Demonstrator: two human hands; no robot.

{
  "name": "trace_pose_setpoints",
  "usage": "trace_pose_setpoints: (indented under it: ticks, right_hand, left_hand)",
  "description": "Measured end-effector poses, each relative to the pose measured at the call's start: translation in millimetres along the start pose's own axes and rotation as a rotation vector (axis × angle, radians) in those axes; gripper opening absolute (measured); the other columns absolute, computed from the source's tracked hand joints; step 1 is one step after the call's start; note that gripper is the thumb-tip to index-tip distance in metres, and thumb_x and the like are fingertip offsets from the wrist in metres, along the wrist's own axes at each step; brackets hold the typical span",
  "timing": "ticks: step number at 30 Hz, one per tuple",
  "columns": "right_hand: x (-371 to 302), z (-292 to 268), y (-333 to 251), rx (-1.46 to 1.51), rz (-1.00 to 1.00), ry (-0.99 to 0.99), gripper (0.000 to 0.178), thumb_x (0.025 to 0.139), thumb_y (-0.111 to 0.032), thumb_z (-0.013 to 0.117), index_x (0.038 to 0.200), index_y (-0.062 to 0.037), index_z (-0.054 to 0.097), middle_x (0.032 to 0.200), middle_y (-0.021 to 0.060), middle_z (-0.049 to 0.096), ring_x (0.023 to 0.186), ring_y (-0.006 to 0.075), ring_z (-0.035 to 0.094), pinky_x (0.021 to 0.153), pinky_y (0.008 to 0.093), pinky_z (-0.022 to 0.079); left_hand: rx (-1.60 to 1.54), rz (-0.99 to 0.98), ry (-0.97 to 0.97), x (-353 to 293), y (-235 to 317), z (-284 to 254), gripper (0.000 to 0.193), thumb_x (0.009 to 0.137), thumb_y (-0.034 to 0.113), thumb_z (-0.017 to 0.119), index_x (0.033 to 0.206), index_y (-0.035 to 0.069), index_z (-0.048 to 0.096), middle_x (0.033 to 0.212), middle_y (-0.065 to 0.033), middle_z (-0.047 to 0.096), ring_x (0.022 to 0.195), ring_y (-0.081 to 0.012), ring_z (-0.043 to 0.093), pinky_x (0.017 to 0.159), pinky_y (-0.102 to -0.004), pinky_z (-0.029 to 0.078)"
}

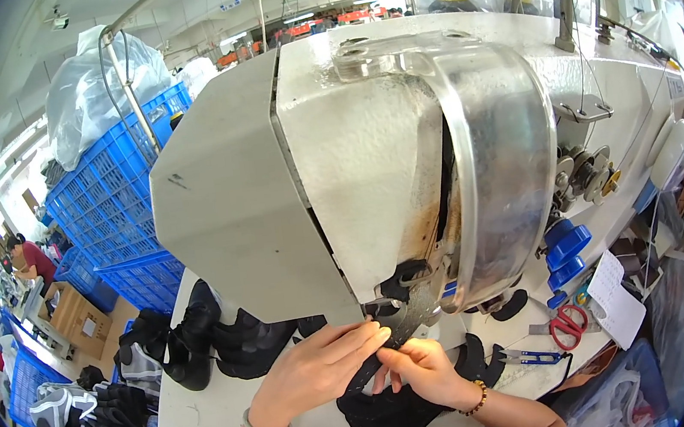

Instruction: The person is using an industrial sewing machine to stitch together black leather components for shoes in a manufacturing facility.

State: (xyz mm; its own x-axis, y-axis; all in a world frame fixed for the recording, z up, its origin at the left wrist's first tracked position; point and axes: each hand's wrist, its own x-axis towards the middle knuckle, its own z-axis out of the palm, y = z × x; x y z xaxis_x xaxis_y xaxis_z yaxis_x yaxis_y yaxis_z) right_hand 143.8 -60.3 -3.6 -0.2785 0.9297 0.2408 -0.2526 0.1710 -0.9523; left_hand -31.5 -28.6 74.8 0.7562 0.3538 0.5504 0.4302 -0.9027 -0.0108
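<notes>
My left hand (pixel 321 370) reaches in under the head of a large off-white sewing machine (pixel 226 185), fingers pressed together on a dark shoe-upper piece (pixel 365 375). On the other side of that piece, my right hand (pixel 425 368) pinches its edge between thumb and curled fingers. The piece slants up toward the needle area, which the machine head and my fingers partly hide. Below my hands, a stack of black cut pieces (pixel 394 414) lies on the white table (pixel 204 413). A clear curved guard (pixel 506 149) covers the machine's right front.
Red-handled scissors (pixel 568 327), blue thread snips (pixel 535 357) and a written sheet (pixel 617 298) lie at right. Black shoe uppers (pixel 193 341) sit at the table's left, with more heaped beyond its edge. Blue crates (pixel 102 193) are stacked behind. Another person (pixel 35 261) works far left.
</notes>
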Motion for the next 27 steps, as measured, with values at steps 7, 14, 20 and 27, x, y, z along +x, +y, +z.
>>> trace_pose_setpoints:
  ticks: [7,14,20,27]
  right_hand:
    - [-1.5,-3.0,3.2,-0.099,0.051,-0.072,0.036,0.095,-0.026,0.050,0.077,0.0013,0.065,0.072,0.0046,0.067,0.052,0.0070,0.054,0.049,0.0210,0.044]
    - [-0.2,-3.9,1.4,-0.147,-0.026,-0.116,0.031,0.098,-0.017,0.044,0.083,0.0029,0.062,0.075,0.0068,0.069,0.055,0.0076,0.057,0.051,0.0193,0.046]
    - [-1.4,-6.8,10.6,-0.069,-0.028,-0.084,0.025,0.097,-0.017,0.046,0.099,0.0020,0.063,0.074,0.0052,0.068,0.055,0.0070,0.055,0.051,0.0200,0.045]
    - [-3.6,-3.7,1.7,-0.016,0.052,-0.079,0.026,0.100,-0.017,0.039,0.102,0.0045,0.053,0.076,0.0120,0.067,0.058,0.0105,0.059,0.053,0.0201,0.046]
  left_hand:
    - [0.020,0.039,0.021,0.4,0.2,0.6,0.039,0.069,0.005,0.061,0.108,0.003,0.065,0.110,-0.0016,0.060,0.095,-0.0158,0.059,0.078,-0.0247,0.051]
    - [0.163,0.054,0.003,-0.6,3.1,-2.6,0.042,0.069,0.006,0.062,0.111,0.004,0.064,0.111,-0.0009,0.059,0.092,-0.0142,0.058,0.077,-0.0232,0.050]
    - [0.176,0.059,-0.035,1.8,2.6,-0.6,0.040,0.071,0.007,0.061,0.110,0.003,0.064,0.107,-0.0009,0.058,0.090,-0.0143,0.057,0.078,-0.0235,0.051]
    - [0.217,0.066,-0.012,4.9,8.8,-2.0,0.039,0.070,0.007,0.061,0.109,0.000,0.063,0.105,-0.0037,0.057,0.093,-0.0158,0.057,0.078,-0.0260,0.052]
